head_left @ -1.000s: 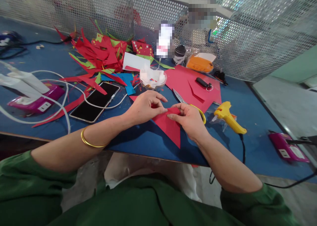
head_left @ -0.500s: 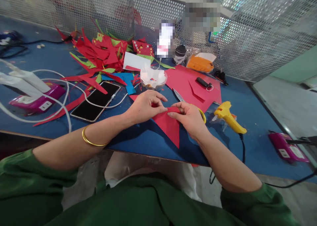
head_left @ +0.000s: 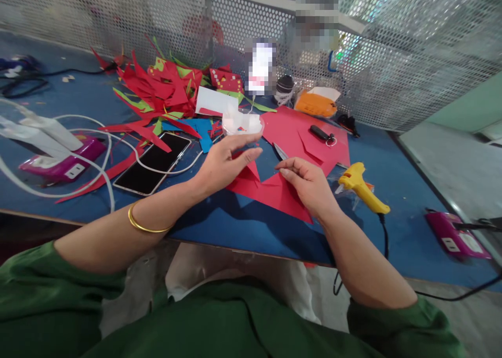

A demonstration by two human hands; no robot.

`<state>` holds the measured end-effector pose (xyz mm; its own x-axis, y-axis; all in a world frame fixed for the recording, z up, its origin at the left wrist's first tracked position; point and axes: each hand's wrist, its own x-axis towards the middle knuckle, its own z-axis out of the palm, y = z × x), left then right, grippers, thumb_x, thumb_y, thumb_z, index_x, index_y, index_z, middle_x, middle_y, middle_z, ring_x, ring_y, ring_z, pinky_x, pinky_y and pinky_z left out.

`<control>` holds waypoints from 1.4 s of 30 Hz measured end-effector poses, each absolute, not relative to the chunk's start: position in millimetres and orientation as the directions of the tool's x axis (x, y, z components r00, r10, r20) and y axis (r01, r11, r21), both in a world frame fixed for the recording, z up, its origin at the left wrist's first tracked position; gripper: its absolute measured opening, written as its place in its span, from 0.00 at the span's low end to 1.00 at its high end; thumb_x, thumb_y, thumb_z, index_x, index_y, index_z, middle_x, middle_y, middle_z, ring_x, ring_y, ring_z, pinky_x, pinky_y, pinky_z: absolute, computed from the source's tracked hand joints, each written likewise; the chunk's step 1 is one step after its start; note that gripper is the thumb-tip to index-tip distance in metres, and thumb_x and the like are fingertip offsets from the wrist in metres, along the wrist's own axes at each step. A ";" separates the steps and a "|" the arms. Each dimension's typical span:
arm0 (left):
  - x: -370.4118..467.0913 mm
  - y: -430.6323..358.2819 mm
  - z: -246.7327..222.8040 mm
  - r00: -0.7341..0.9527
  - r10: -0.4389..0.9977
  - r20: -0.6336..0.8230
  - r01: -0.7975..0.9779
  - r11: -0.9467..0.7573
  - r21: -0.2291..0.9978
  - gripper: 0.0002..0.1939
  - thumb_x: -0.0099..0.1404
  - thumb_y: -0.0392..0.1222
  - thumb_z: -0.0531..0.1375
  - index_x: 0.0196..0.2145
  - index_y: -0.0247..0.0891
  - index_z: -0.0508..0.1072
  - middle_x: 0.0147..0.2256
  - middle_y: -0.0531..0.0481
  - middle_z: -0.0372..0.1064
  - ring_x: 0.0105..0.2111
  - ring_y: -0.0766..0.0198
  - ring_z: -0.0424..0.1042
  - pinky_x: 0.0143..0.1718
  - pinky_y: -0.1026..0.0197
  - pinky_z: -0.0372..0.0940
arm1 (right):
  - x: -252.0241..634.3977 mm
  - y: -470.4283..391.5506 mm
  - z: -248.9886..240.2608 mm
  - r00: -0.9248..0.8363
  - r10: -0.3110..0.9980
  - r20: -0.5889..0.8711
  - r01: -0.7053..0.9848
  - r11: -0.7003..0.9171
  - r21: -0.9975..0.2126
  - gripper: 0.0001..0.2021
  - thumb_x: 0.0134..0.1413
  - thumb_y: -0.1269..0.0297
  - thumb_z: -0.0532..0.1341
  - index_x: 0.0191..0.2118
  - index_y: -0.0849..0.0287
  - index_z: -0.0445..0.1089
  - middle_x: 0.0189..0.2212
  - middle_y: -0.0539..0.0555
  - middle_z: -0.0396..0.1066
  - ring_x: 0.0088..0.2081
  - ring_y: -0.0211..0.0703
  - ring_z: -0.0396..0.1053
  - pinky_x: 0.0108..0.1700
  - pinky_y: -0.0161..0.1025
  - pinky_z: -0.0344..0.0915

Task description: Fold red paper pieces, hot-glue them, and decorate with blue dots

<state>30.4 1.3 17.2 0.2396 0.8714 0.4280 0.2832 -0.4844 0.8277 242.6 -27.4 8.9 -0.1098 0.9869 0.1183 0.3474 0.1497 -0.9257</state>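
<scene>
A folded sheet of red paper (head_left: 276, 194) lies partly opened near the table's front edge, with a notch in its far edge and a raised flap on the left. Above that flap, my left hand (head_left: 225, 164) is open, its fingers stretched out and the thumb apart. My right hand (head_left: 308, 184) is over the paper's right side. Its thumb and forefinger are pinched together at the paper's far edge and seem to grip it. Behind the right fingers are the grey blades of scissors (head_left: 280, 152); the handles are hidden.
Larger red paper (head_left: 288, 127) with a black key fob (head_left: 321, 133) lies behind. A yellow glue gun (head_left: 363, 187) is at right. A phone (head_left: 152, 164), white cables and a purple power strip (head_left: 72, 161) are at left. Paper scraps (head_left: 168, 88) are heaped behind, near a white-lined bowl (head_left: 241, 123).
The red paper has opened out from a narrow pointed fold to a wider shape. My left hand has let go and lifted, its fingers straightening. My right hand has moved slightly right.
</scene>
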 end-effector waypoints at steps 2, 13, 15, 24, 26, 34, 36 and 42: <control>26.6 3.9 23.0 0.187 0.918 0.349 0.242 -0.388 0.889 0.18 0.67 0.51 0.59 0.48 0.40 0.79 0.51 0.44 0.76 0.53 0.55 0.72 0.57 0.54 0.63 | 250.0 -25.2 13.3 -0.144 0.972 0.183 0.418 0.228 -0.880 0.08 0.56 0.62 0.59 0.38 0.55 0.74 0.36 0.51 0.76 0.40 0.42 0.70 0.46 0.41 0.65; 11.5 14.0 32.6 0.586 0.788 -0.187 0.233 0.058 0.971 0.18 0.59 0.51 0.65 0.46 0.44 0.81 0.44 0.47 0.79 0.41 0.60 0.77 0.37 0.63 0.69 | 263.8 -24.1 28.8 -0.293 0.945 0.145 0.514 0.283 -0.809 0.12 0.61 0.62 0.55 0.47 0.57 0.72 0.29 0.48 0.66 0.33 0.39 0.64 0.41 0.40 0.63; 6.4 16.6 32.9 0.641 0.739 -0.209 0.215 0.089 0.973 0.18 0.56 0.46 0.66 0.46 0.45 0.81 0.44 0.47 0.79 0.38 0.62 0.77 0.34 0.65 0.68 | 264.3 -23.6 28.9 -0.296 0.945 0.140 0.518 0.283 -0.807 0.13 0.61 0.62 0.56 0.47 0.57 0.71 0.29 0.48 0.66 0.33 0.39 0.65 0.42 0.40 0.63; 8.3 13.8 30.4 0.689 0.662 -0.295 0.175 0.243 0.954 0.15 0.52 0.38 0.67 0.40 0.44 0.83 0.39 0.48 0.81 0.35 0.61 0.78 0.35 0.63 0.71 | 262.9 -18.5 19.3 -0.328 0.935 0.137 0.533 0.303 -0.790 0.15 0.61 0.61 0.56 0.50 0.57 0.70 0.28 0.48 0.69 0.32 0.40 0.67 0.41 0.41 0.64; 9.9 12.3 29.6 0.678 0.668 -0.307 0.164 0.269 0.949 0.13 0.53 0.39 0.68 0.39 0.43 0.83 0.38 0.47 0.81 0.34 0.61 0.78 0.36 0.62 0.72 | 262.8 -17.6 18.5 -0.303 0.932 0.197 0.542 0.339 -0.769 0.15 0.60 0.61 0.56 0.50 0.57 0.70 0.34 0.51 0.74 0.38 0.43 0.72 0.45 0.44 0.66; 11.6 12.9 28.7 0.608 0.729 -0.315 0.026 0.378 0.925 0.13 0.52 0.35 0.66 0.37 0.39 0.83 0.39 0.45 0.81 0.37 0.59 0.79 0.41 0.59 0.73 | 318.5 -44.2 37.6 0.038 0.875 0.482 0.970 0.083 -0.227 0.18 0.56 0.64 0.56 0.52 0.59 0.70 0.46 0.64 0.76 0.44 0.56 0.75 0.44 0.51 0.67; 12.5 13.3 29.0 0.628 0.707 -0.324 0.027 0.397 0.918 0.13 0.52 0.34 0.65 0.37 0.38 0.83 0.39 0.45 0.81 0.37 0.61 0.79 0.39 0.62 0.72 | 348.4 -53.4 33.6 0.006 0.913 0.407 0.999 -0.022 0.034 0.14 0.54 0.62 0.57 0.45 0.59 0.73 0.39 0.66 0.76 0.35 0.57 0.74 0.35 0.49 0.64; 13.0 11.9 27.9 0.655 0.681 -0.328 0.044 0.398 0.916 0.13 0.53 0.36 0.65 0.38 0.38 0.83 0.38 0.44 0.81 0.34 0.61 0.79 0.36 0.63 0.72 | 416.0 -61.0 6.9 -0.066 0.926 0.372 0.988 0.010 0.151 0.05 0.44 0.60 0.64 0.25 0.54 0.69 0.19 0.55 0.67 0.16 0.41 0.57 0.23 0.41 0.47</control>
<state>13.0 11.9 27.9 0.6545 0.6813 -0.3277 0.0441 0.3983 0.9162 416.0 -61.0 6.9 -0.0661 0.9259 0.3720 0.9885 0.0098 0.1511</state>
